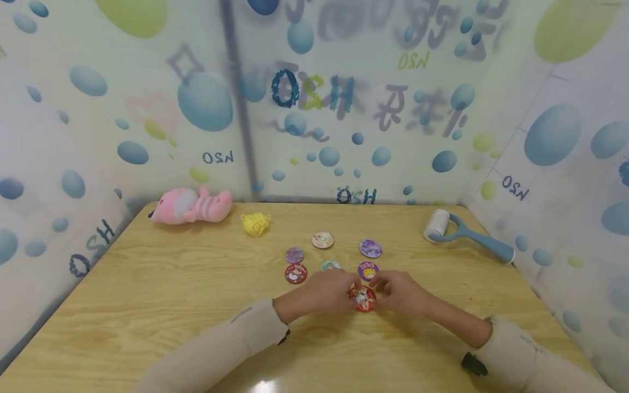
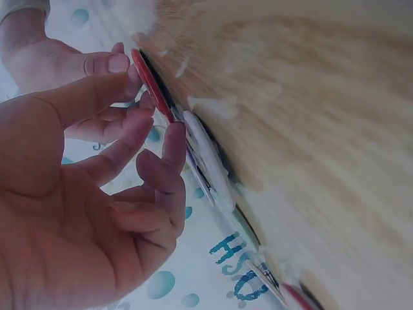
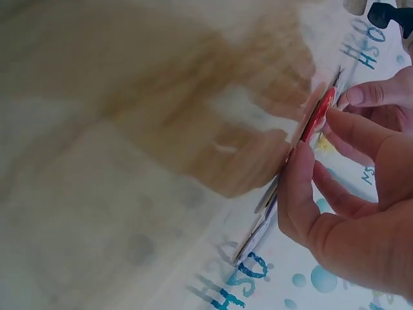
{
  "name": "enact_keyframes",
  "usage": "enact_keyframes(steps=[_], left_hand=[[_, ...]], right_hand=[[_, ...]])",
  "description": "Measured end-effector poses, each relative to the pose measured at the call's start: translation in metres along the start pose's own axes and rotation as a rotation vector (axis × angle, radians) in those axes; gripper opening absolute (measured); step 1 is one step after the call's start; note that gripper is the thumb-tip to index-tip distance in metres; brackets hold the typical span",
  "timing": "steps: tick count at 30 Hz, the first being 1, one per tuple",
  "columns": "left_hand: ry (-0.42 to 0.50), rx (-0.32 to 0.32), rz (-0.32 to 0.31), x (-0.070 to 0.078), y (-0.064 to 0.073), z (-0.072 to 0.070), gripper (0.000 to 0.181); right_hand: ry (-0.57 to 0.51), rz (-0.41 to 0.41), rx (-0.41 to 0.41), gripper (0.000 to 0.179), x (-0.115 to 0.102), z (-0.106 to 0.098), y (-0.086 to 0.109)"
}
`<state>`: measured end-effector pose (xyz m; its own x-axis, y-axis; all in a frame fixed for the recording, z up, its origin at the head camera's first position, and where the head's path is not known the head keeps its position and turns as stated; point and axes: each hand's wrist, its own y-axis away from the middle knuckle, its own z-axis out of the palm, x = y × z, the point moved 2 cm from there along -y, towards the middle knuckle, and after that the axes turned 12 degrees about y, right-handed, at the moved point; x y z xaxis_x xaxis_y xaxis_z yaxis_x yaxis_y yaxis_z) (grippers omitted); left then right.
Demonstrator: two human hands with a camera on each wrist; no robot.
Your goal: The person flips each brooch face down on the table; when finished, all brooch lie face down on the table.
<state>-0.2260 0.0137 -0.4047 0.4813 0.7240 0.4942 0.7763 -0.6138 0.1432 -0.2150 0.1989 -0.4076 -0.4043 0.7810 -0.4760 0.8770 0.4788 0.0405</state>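
In the head view my left hand point(image 1: 331, 292) and right hand point(image 1: 405, 293) meet from either side at a round red pin badge point(image 1: 365, 299) lying on the wooden table. Thumb and fingers of the left hand point(image 2: 84, 213) pinch the near part of the red badge point(image 2: 151, 84) in the left wrist view. Opposite, the right hand point(image 3: 368, 200) has its thumb and fingers curled at the badge's rim point(image 3: 319, 116). Just beyond lies a purple badge point(image 1: 368, 271) with a yellow figure. A green badge point(image 1: 331, 265) is partly covered by the left hand.
Farther back lie another red badge point(image 1: 296, 273), a lilac badge point(image 1: 295, 255), a cream badge point(image 1: 322, 240) and a violet badge point(image 1: 371, 248). A pink plush toy point(image 1: 191, 207) and yellow yarn point(image 1: 255, 224) sit back left. A blue-handled lint roller point(image 1: 481, 238) rests back right, near the wall.
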Motion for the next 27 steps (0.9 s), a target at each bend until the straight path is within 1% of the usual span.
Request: enact_keyframes(steps=[4,8,11,14,18,21,27], left_hand=[[-0.005,-0.008,0.009,0.003,-0.002,0.000,0.028],[0.005,-0.025,0.003,0.005,-0.004,-0.001,0.023],[0.036,-0.035,-0.012,0.005,-0.005,0.000,0.022],[0.069,-0.041,-0.009,0.005,-0.005,0.000,0.022],[0.124,-0.023,0.014,0.004,-0.005,0.001,0.018],[0.179,0.000,0.034,0.004,-0.005,0.001,0.014],[0.316,0.038,0.065,0.002,-0.007,0.001,0.015]], right_hand=[[-0.021,0.001,-0.005,0.030,0.002,0.004,-0.001],[-0.055,-0.009,-0.022,0.028,0.002,0.006,-0.002],[-0.083,-0.007,-0.035,0.026,0.002,0.006,-0.003],[-0.107,0.001,-0.055,0.024,0.002,0.006,-0.003],[-0.133,-0.005,-0.063,0.022,0.002,0.007,-0.003],[-0.158,-0.017,-0.031,0.022,0.005,0.007,-0.003],[-0.241,0.015,0.001,0.019,0.013,0.005,-0.002]])
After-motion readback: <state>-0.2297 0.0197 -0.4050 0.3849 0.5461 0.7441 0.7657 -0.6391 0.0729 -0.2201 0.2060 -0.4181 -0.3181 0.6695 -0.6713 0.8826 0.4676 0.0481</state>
